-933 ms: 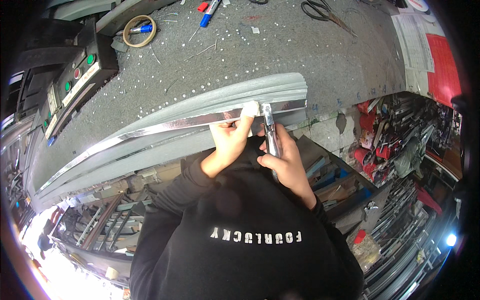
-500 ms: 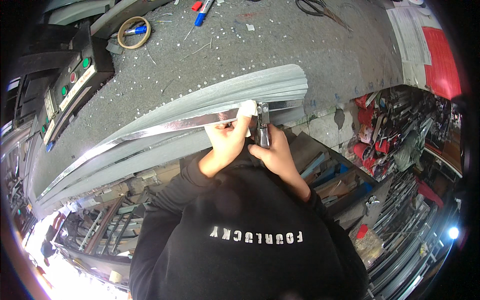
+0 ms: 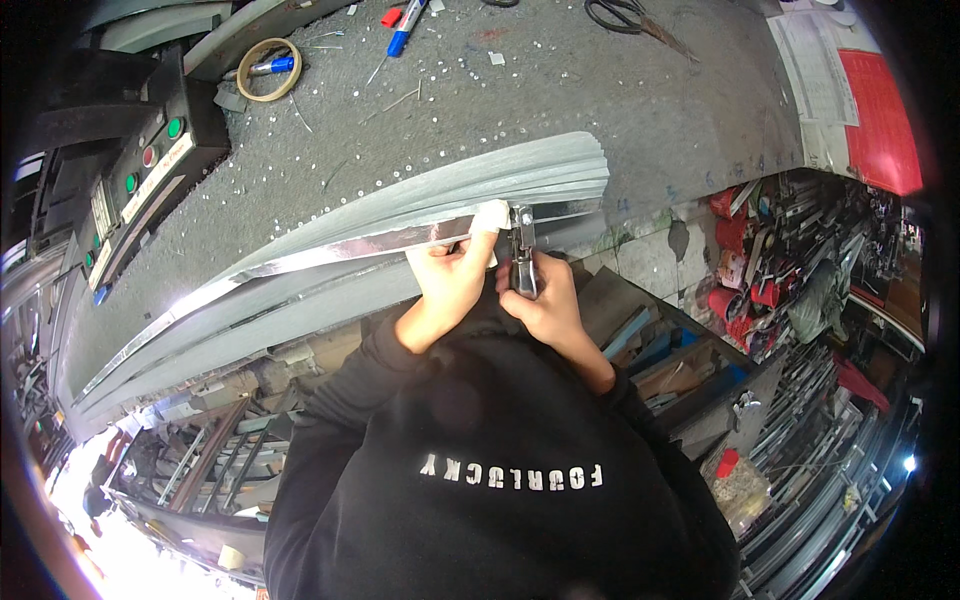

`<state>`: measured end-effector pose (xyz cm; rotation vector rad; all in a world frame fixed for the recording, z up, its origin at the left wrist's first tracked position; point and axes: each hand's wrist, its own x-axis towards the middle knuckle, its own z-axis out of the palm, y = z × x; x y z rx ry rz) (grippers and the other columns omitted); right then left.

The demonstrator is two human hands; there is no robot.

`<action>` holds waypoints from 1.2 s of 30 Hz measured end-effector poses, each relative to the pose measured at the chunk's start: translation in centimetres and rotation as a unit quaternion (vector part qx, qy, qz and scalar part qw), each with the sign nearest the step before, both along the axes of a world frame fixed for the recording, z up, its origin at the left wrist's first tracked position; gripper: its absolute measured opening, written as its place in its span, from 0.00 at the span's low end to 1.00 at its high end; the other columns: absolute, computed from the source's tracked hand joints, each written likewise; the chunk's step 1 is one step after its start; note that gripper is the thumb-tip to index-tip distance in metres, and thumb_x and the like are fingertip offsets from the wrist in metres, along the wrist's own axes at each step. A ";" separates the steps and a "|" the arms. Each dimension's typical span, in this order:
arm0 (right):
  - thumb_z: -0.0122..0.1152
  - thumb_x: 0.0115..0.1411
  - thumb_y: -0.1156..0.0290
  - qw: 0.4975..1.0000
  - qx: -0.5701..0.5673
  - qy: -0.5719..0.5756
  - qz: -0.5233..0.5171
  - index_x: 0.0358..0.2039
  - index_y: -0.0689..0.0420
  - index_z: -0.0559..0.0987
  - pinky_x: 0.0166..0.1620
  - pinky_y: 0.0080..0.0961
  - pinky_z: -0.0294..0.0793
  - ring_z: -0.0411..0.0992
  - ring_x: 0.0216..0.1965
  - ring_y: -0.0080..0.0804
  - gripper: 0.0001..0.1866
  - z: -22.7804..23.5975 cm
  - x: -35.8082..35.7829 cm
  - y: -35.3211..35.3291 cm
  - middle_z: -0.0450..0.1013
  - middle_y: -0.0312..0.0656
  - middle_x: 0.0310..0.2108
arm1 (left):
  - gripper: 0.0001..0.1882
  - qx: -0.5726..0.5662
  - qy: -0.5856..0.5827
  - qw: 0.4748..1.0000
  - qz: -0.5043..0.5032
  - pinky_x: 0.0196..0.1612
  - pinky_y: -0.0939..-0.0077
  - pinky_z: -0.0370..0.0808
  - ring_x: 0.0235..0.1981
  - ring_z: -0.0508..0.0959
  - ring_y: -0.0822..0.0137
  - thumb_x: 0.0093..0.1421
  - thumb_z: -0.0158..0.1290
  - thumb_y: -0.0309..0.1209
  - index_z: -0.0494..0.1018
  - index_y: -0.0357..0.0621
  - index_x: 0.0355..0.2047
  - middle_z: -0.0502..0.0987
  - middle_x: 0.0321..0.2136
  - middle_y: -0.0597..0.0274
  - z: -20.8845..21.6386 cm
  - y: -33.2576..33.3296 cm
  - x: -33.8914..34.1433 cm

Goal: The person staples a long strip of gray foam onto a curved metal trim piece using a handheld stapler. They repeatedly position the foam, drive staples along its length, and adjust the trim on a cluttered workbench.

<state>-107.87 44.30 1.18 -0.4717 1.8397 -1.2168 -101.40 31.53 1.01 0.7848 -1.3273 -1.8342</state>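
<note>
My left hand (image 3: 447,277) is closed on a long shiny metal strip (image 3: 340,252), near the strip's right end. White wrapping covers the thumb, which presses on the strip from above. In my right hand (image 3: 547,305) is a dark, plier-like metal hand tool (image 3: 523,245), its handles wrapped by the fingers. The tool's head sits at the strip just right of the wrapped thumb; how its jaws meet the metal is hidden. Behind the strip lies a fanned stack of grey metal strips (image 3: 540,165), and more grey strips (image 3: 300,300) run along the table's near edge.
Small pale discs dot the grey worktable (image 3: 680,120). Toward its far side lie a tape roll (image 3: 268,98), a blue marker (image 3: 404,30) and scissors (image 3: 615,14). A control box with green and red buttons (image 3: 150,155) stands left. Scrap bins (image 3: 200,480) are below the edge.
The view has shifted slightly. The fingers of my right hand have moved a little on the tool's handles; my left hand keeps its hold on the strip.
</note>
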 end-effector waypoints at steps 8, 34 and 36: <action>0.58 0.48 0.71 0.988 0.072 0.038 0.135 0.52 0.64 0.63 0.45 0.40 0.70 0.72 0.44 0.50 0.30 2.3 -0.5 -0.7 0.69 0.52 0.43 | 0.04 -0.014 -0.008 1.000 0.007 0.19 0.88 0.62 0.17 0.67 0.85 0.58 0.59 0.25 0.76 0.40 0.28 0.73 0.19 0.74 0.0 0.2 -0.1; 0.62 0.36 0.67 0.993 0.116 0.022 -0.021 0.54 0.59 0.68 0.50 0.35 0.65 0.67 0.43 0.49 0.38 2.7 -0.4 0.1 0.69 0.56 0.41 | 0.04 0.027 0.012 0.999 0.017 0.27 0.86 0.67 0.25 0.71 0.82 0.59 0.58 0.26 0.78 0.38 0.33 0.77 0.26 0.70 0.1 0.7 -0.2; 0.62 0.37 0.70 0.994 0.109 -0.020 -0.001 0.52 0.60 0.69 0.47 0.32 0.67 0.69 0.41 0.45 0.36 2.8 -0.8 0.1 0.70 0.52 0.39 | 0.04 0.068 0.059 0.996 0.001 0.26 0.88 0.66 0.24 0.71 0.83 0.58 0.58 0.24 0.78 0.38 0.34 0.77 0.27 0.70 0.4 0.9 -0.1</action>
